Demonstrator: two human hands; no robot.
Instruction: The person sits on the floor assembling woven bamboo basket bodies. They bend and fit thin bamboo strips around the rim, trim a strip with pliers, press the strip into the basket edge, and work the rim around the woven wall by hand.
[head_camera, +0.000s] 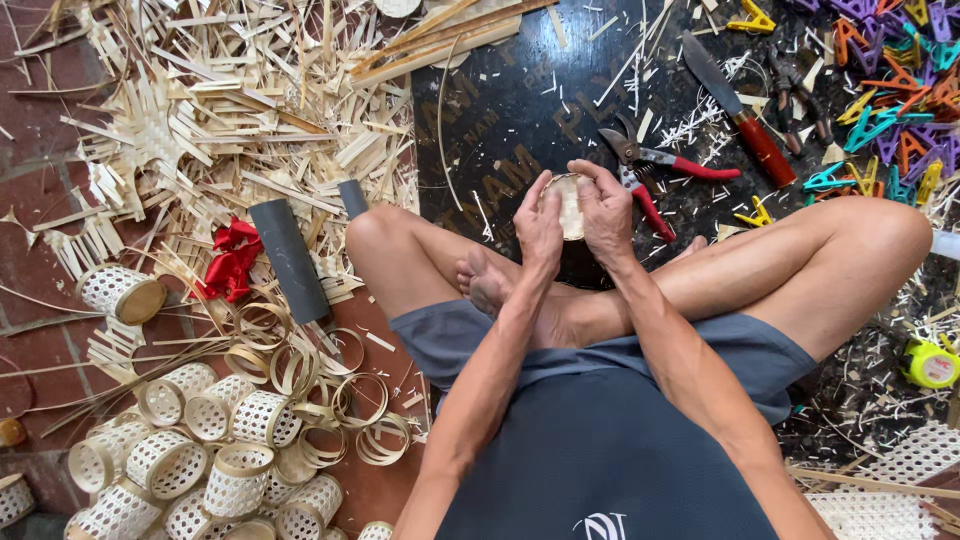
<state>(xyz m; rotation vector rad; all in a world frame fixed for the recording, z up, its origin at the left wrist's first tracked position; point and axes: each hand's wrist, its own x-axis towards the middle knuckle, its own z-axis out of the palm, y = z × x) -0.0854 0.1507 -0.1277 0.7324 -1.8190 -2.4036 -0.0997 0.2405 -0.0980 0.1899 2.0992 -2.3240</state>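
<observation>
At seven o'clock, nearest the sitter, a heap of finished pale woven bamboo cylinders (190, 460) and loose bamboo rings (340, 400) — much output done. Above the crossed legs at centre, left hand (538, 225) and right hand (605, 210) both curl closed around one small round woven bamboo piece (570, 205), apparently mid-assembly. Just past, at one o'clock, red-handled pruning shears (655, 175); farther, at eleven o'clock, uncut bamboo strips (250, 90) — plenty remaining.

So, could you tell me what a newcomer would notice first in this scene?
Probably the left hand and right hand gripping a small round woven piece above the crossed legs. At lower left sits a cluster of pale woven baskets and bamboo rings, while bright plastic clips crowd the upper right, near red-handled pruning shears.
</observation>
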